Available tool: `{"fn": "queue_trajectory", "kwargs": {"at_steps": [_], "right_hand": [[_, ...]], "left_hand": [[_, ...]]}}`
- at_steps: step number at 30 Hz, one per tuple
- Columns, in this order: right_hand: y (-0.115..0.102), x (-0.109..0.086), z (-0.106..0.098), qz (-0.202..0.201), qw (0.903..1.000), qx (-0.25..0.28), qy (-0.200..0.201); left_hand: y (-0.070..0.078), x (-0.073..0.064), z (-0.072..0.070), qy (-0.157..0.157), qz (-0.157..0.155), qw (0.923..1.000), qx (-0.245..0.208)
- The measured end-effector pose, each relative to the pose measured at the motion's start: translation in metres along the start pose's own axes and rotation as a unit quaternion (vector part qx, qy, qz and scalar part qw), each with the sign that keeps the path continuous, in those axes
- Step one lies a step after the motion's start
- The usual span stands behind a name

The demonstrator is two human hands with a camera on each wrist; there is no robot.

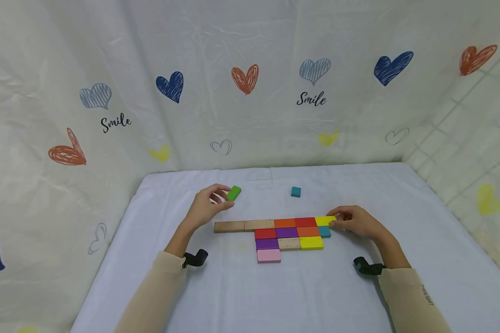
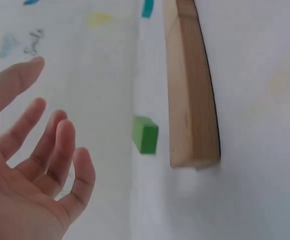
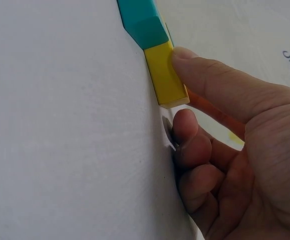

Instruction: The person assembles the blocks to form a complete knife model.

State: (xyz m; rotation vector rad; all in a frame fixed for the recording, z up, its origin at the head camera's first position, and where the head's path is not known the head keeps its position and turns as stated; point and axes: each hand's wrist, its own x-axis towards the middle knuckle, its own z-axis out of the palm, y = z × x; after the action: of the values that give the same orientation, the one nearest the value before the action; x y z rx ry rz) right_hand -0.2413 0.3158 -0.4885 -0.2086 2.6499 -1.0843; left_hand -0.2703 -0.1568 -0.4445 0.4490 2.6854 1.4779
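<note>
A green block (image 1: 234,193) stands on the table just beyond the fingertips of my left hand (image 1: 208,205). The left wrist view shows that hand with its fingers spread and lightly bent, apart from the green block (image 2: 147,136). With thumb and index finger, my right hand (image 1: 357,221) pinches the yellow block (image 3: 165,75) at the right end of the back row; the other fingers curl below it. That row runs leftward through a red block (image 1: 304,223), an orange block (image 1: 284,223) and two plain wooden blocks (image 1: 229,226). A teal block (image 3: 145,30) adjoins the yellow one.
Shorter rows lie against the back row's near side, including a purple block (image 1: 267,244), a second yellow block (image 1: 311,243) and a pink block (image 1: 268,255) nearest me. A loose teal block (image 1: 296,192) sits farther back on the white-covered table (image 1: 233,300).
</note>
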Motion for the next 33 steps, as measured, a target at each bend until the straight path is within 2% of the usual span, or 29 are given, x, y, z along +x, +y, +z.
{"fn": "queue_trajectory", "kwargs": {"at_steps": [3,7,15,20,26,33], "right_hand": [[0.0,0.0,0.0,0.004,1.0,0.003,0.0],[0.001,0.001,0.0,0.005,1.0,0.002,0.0],[0.001,0.001,0.0,0.008,1.0,0.002,0.0],[0.001,0.001,0.0,0.008,1.0,0.0,0.002],[0.001,0.0,0.0,0.006,1.0,0.002,0.002],[0.002,0.0,0.0,0.005,1.0,0.005,0.003]], "left_hand": [[-0.012,0.015,-0.003,0.01,-0.025,0.9996,0.013],[-0.025,0.03,0.0,0.006,-0.065,0.9977,0.018],[-0.036,0.048,0.011,0.011,-0.13,0.9912,0.022],[-0.043,0.054,0.019,0.026,-0.135,0.9897,0.041],[-0.043,0.055,0.024,0.037,-0.138,0.9874,0.07],[-0.046,0.056,0.024,0.027,-0.141,0.9882,0.054]]}}
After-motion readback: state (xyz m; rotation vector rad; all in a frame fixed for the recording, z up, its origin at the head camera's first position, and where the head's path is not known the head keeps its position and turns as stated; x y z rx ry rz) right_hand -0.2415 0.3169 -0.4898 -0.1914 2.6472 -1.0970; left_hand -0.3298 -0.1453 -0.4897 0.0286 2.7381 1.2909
